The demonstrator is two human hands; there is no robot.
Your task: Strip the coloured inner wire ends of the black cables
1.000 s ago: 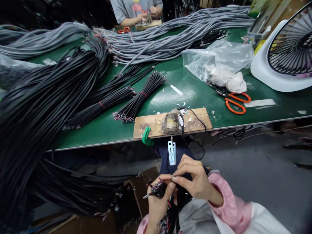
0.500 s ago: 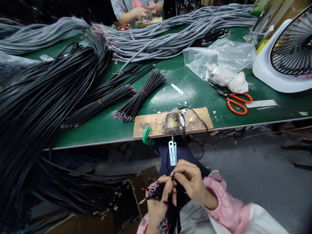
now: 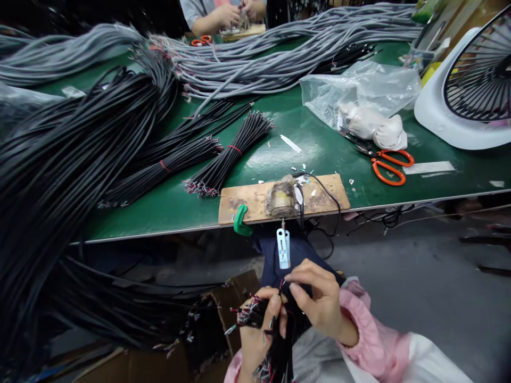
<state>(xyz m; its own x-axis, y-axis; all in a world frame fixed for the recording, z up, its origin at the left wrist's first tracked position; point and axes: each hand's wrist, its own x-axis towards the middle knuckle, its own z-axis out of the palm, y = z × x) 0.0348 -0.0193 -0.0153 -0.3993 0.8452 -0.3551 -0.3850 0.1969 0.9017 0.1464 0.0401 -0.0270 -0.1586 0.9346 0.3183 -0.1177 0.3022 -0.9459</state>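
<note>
A green table (image 3: 279,154) runs across in front of me, with grey floor below its edge. Nearest, over my lap, my left hand (image 3: 257,332) is closed around a bundle of black wires (image 3: 249,314), their stripped coloured ends fanning out to the left. My right hand (image 3: 319,303) has lifted a little clear of the left since a moment ago. Its thumb and forefinger are nipped together on what looks like a single wire end drawn out of the bundle, the other fingers loosely curled. That end now sits just under the small metal blade piece (image 3: 283,247), so I judge one wire is singled out for it.

The blade piece hangs from a wooden board (image 3: 319,194) held to the table edge by a green clamp (image 3: 240,221). Beyond lie tied black wire bundles (image 3: 229,157), orange scissors (image 3: 385,165), a plastic bag (image 3: 359,90) and a white fan (image 3: 431,111). Farthest off, grey cables (image 3: 279,58) stretch toward a co-worker's hands (image 3: 235,13).
</note>
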